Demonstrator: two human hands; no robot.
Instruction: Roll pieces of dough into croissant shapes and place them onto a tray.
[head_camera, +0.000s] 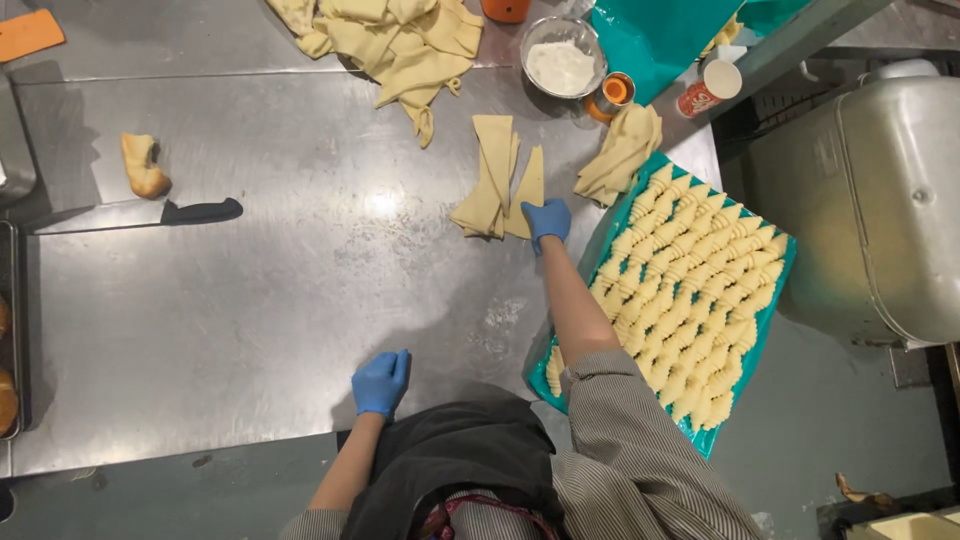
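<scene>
Head view: the right hand (546, 220) is pressing flat, grip open, on the dough triangle (529, 195), whose long axis is running away from it; the left hand (381, 383) is resting open, well apart.

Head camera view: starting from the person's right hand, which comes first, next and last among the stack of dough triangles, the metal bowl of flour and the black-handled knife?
From the right hand:
1. Stack of dough triangles, touching the hand, just to its left.
2. Metal bowl of flour, beyond it at the table's far edge.
3. Black-handled knife, far off to the left.

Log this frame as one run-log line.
left hand: flat on steel table | right hand: on dough triangles | tray: full of rolled croissants
</scene>
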